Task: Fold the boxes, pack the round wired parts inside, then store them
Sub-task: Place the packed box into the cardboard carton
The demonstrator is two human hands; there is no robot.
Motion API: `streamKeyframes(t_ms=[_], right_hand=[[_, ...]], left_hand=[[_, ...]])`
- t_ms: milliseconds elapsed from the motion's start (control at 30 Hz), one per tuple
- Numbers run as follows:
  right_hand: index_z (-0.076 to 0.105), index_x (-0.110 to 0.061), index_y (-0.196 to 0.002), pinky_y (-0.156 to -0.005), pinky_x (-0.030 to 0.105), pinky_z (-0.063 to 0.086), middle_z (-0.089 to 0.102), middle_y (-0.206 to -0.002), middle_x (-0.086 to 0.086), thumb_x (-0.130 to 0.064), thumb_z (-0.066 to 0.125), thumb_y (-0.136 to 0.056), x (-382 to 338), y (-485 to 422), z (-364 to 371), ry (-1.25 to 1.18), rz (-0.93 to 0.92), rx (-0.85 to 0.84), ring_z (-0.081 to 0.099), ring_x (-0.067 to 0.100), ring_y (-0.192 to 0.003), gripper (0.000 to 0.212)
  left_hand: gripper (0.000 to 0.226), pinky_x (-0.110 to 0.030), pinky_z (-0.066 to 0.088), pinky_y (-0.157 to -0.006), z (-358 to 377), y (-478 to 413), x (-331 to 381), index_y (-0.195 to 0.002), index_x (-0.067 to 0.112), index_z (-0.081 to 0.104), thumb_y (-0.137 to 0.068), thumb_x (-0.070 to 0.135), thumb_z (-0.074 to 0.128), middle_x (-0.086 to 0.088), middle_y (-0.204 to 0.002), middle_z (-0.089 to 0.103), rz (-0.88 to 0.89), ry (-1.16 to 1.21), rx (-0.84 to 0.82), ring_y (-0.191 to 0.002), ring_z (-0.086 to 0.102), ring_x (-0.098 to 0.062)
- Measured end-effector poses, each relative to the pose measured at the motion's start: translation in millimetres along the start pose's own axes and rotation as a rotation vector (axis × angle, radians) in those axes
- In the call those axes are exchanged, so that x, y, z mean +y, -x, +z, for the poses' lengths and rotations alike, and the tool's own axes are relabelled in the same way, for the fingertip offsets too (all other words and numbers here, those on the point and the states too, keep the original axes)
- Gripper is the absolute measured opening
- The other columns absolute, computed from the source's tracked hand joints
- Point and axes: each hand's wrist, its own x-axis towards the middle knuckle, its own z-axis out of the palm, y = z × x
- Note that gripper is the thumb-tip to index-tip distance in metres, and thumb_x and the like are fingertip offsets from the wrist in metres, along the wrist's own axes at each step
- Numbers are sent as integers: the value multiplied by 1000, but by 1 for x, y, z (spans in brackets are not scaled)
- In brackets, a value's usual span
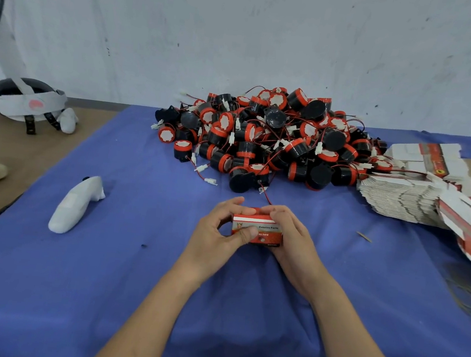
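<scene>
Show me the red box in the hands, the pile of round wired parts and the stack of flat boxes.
red box (269, 228), head view, on its front label.
pile of round wired parts (265, 135), head view, middle of the heap.
stack of flat boxes (400, 198), head view, on the layered edges.

Gripped a small folded-up red-and-white box (258, 229) at front centre, red wire (267, 199) trailing out. Left black-and-red round wired parts (265, 136) heaped behind, flat boxes (401, 197) stacked far right.

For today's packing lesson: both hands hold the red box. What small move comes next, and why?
Probably tuck the red wire into the red box: left hand and right hand grip it, and the wire seems to trail out behind.
</scene>
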Motion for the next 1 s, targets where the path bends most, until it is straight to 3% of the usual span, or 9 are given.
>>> streamKeyframes(t_ms=[67,133,267,433,567,833,1000], right_hand=[[71,-19,-102,-88,34,56,72,-114,8,-29,52,-95,0,0,1,4,-9,8,68,21,-102,22],[71,-22,-100,-90,37,55,72,-112,6,-32,55,-90,1,-1,1,26,-12,6,68,20,-101,21],[69,-24,-101,-90,38,55,71,-114,7,-33,55,-91,1,0,3,71,-34,-1,68,22,-103,20],[65,-30,-107,-91,32,54,60,-128,13,-31,47,-102,3,3,5,173,-17,-13,65,25,-114,18],[64,-31,-106,-84,24,54,59,-129,12,-24,44,-106,3,4,7,220,-31,-3,65,20,-112,20],[66,-31,-103,-82,22,54,59,-130,12,-21,49,-103,2,4,6,219,-26,11,65,22,-113,20],[68,-27,-111,-88,29,56,66,-122,3,-32,52,-104,3,3,3,203,-78,1,66,22,-113,18]], left_hand=[[17,-32,52,-101,-1,0,4,-102,45,74,-86,42,68,15,-138,56,-72,50,0,-123,56,1],[26,-32,56,-95,-2,-1,4,-106,40,74,-87,50,60,15,-129,63,-127,126,-29,-113,64,-3],[19,-30,59,-83,-4,-4,0,-115,36,67,-99,34,57,2,-117,69,-225,245,-18,-103,70,-13],[20,-36,59,-86,-6,-8,-3,-116,35,68,-100,29,57,4,-106,73,-282,322,-31,-106,70,-18],[23,-35,59,-86,-7,-8,-4,-122,32,66,-100,27,59,4,-113,73,-295,360,-25,-109,70,-19],[27,-40,58,-92,-7,-9,-6,-126,33,65,-100,26,60,-3,-126,68,-303,370,-31,-113,68,-21],[22,-35,58,-87,-9,-6,-3,-116,33,71,-101,27,56,3,-119,71,-261,335,-64,-111,69,-20]])
